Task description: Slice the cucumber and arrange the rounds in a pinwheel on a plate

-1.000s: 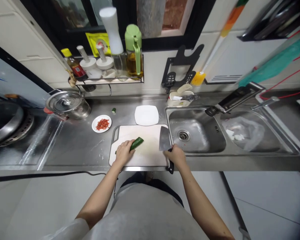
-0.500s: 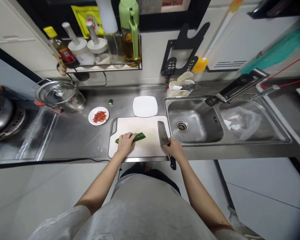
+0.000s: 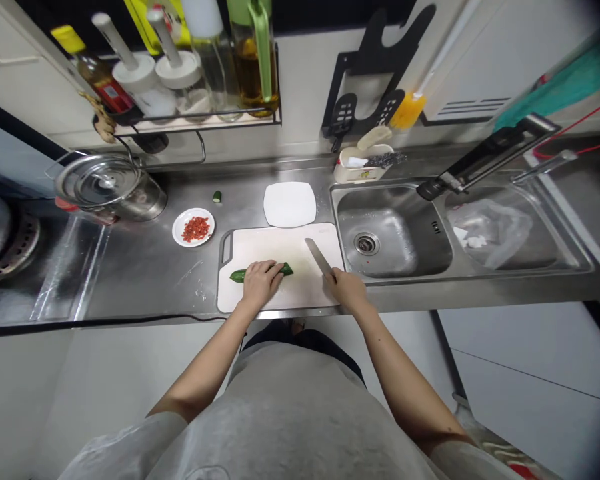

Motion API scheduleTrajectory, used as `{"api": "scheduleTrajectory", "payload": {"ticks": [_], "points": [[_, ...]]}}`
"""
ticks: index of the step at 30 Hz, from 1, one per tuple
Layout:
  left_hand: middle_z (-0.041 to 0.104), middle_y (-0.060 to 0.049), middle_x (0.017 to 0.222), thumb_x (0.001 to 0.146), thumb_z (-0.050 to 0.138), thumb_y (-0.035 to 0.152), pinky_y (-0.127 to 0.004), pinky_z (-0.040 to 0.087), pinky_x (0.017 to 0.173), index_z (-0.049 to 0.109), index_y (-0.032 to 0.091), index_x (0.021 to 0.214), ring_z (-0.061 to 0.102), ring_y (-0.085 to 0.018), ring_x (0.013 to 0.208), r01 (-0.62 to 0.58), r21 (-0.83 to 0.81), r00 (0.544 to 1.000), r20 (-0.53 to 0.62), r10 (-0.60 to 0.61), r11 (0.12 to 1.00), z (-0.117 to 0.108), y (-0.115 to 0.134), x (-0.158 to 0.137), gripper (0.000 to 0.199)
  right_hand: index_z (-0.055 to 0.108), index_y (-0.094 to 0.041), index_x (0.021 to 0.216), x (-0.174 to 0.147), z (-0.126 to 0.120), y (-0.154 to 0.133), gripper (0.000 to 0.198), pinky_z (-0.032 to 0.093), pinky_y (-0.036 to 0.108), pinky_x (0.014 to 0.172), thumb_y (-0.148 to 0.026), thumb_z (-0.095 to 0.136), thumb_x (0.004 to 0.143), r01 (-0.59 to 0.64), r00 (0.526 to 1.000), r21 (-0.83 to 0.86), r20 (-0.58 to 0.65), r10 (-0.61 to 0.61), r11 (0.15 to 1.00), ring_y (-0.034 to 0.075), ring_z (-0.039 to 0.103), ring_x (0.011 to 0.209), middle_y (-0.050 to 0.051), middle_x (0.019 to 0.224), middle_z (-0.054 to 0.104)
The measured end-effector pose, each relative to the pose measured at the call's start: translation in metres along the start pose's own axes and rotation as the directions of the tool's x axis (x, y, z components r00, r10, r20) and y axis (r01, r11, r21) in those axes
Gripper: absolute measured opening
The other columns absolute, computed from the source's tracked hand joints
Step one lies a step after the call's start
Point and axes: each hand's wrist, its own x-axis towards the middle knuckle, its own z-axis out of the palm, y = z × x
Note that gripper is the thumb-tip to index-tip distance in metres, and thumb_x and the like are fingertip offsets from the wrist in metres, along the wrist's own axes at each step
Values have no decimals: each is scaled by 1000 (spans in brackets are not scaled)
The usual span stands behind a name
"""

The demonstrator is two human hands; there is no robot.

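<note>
A dark green cucumber [image 3: 238, 275] lies across the white cutting board [image 3: 307, 293], its right end showing a cut tip. My left hand [image 3: 261, 281] is closed over the cucumber's middle and presses it to the board, hiding part of it. In my right hand [image 3: 347, 288] is a kitchen knife [image 3: 319, 256], gripped by its handle, which the hand mostly covers. The blade points up and left over the board's right side, apart from the cucumber. Behind the board stands a white square plate [image 3: 290, 204]. A small cucumber end [image 3: 217, 197] rests on the counter.
A round plate of chopped red pieces [image 3: 196, 229] sits left of the board, with a lidded steel pot [image 3: 111, 188] beyond. To the right is a double sink [image 3: 400, 260] under a faucet [image 3: 480, 163]. Seasoning jars [image 3: 145, 87] line a wall rack.
My left hand has slid right along the cucumber, closer to its cut end. The knife has turned, its blade now slanting further left over the board. The view has shifted slightly.
</note>
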Motion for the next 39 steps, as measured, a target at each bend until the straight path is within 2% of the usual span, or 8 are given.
{"api": "scheduleTrajectory", "payload": {"ticks": [5,8,11,14,19,25,33,39], "points": [[64,-4,122,95,43,36,-37,41,95,65,32,121,57,-21,110,-57,-25,998,-27,56,998,5,0,3,34,58,-18,113,0,-4,0,36,42,30,78,-38,31,99,57,998,-66,-10,-58,996,24,64,98,12,103,69],[65,-5,119,94,46,35,-39,41,95,66,33,119,57,-21,111,-33,-16,999,-29,32,999,6,1,3,33,56,-18,114,0,-5,1,36,42,32,78,-37,30,99,94,995,-90,-15,-95,992,25,65,96,12,99,70],[66,-5,115,94,46,33,-39,40,98,68,33,117,59,-20,105,-74,-3,996,-49,73,997,5,2,3,31,53,-16,116,2,-3,2,34,43,34,77,-34,30,99,114,993,-91,-13,-116,989,27,66,93,14,95,69],[66,-5,113,95,44,34,-35,44,94,68,30,117,61,-18,99,-133,-5,989,-73,132,991,5,0,3,33,46,-15,123,3,0,0,33,44,35,76,-31,31,99,89,996,-47,-2,-89,995,28,66,91,15,95,69],[66,-5,114,95,44,36,-30,49,88,69,29,115,62,-17,100,-130,-4,989,-69,130,991,9,-3,3,33,43,-15,125,-3,1,-7,34,44,32,76,-31,26,100,44,999,17,13,-44,999,26,66,91,15,95,69],[65,-6,116,94,45,34,-32,48,91,68,30,117,61,-19,103,-137,21,989,-50,138,990,12,-4,4,32,46,-15,126,-27,-2,-25,36,44,31,74,-30,25,101,150,988,20,44,-151,989,26,67,88,15,90,69],[63,-7,121,94,45,33,-34,47,93,65,32,123,59,-21,106,-123,76,992,11,122,989,16,-9,1,35,49,-17,124,-39,14,-35,38,44,32,70,-30,22,100,244,969,18,32,-244,970,26,67,81,13,86,68],[65,-7,115,93,47,31,-32,47,88,68,31,117,60,-19,102,-196,78,974,-99,203,977,21,-11,0,31,49,-17,121,-42,18,-39,35,43,29,66,-29,24,100,269,963,1,27,-269,963,24,67,78,13,84,68]]}}
